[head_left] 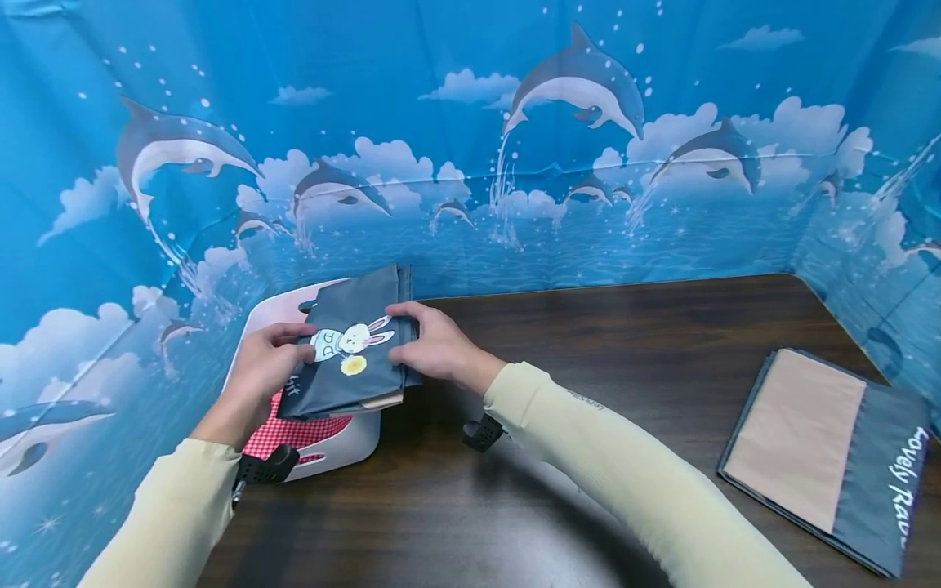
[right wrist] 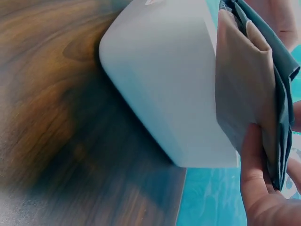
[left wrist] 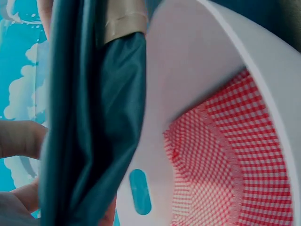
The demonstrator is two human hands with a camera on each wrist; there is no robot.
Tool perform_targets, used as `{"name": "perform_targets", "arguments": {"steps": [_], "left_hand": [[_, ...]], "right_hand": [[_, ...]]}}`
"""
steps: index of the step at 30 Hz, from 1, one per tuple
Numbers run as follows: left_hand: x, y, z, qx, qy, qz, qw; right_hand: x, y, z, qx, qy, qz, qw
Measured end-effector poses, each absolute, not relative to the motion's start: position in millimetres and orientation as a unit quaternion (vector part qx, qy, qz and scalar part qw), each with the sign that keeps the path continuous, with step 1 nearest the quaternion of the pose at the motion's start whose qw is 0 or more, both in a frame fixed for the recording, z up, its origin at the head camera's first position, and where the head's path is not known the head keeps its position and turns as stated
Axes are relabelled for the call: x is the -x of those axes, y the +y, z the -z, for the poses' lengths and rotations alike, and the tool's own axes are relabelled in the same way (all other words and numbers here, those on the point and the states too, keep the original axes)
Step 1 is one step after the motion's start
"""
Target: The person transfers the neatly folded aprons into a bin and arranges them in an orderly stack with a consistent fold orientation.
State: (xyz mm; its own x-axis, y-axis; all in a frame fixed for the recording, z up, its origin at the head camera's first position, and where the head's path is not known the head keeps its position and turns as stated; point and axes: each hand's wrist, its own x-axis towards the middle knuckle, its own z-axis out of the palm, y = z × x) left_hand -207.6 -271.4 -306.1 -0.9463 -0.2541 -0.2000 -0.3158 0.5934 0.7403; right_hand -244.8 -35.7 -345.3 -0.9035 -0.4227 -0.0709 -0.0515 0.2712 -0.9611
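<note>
A folded dark grey cloth (head_left: 360, 298) with a rabbit print is held up over a white basket (head_left: 360, 441) at the left of the table. My left hand (head_left: 268, 363) grips its left edge, and my right hand (head_left: 441, 343) pinches the opposite edge between thumb and fingers. From the right wrist view, beige fabric (right wrist: 244, 80) shows on the underside of the folds. Inside the basket lies a red and white checked cloth (left wrist: 254, 141), partly hidden in the head view by the grey one.
Another folded grey and beige cloth (head_left: 794, 441) with white lettering lies at the right end of the dark wooden table (head_left: 588, 343). A blue dolphin-print curtain (head_left: 470, 147) surrounds the table's back and sides. The basket stands close to the curtain on the left.
</note>
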Motion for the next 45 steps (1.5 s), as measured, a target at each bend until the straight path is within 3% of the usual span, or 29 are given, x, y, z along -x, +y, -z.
{"name": "perform_targets", "arguments": {"steps": [15, 45], "left_hand": [[203.8, -280.6, 287.8, 0.188, 0.881, -0.433, 0.013], [176.7, -338.0, 305.1, 0.268, 0.888, -0.373, 0.011]], "right_hand": [[241.0, -46.6, 334.6, 0.152, 0.764, 0.609, 0.153], [219.3, -110.7, 341.1, 0.188, 0.764, 0.580, 0.210]]}}
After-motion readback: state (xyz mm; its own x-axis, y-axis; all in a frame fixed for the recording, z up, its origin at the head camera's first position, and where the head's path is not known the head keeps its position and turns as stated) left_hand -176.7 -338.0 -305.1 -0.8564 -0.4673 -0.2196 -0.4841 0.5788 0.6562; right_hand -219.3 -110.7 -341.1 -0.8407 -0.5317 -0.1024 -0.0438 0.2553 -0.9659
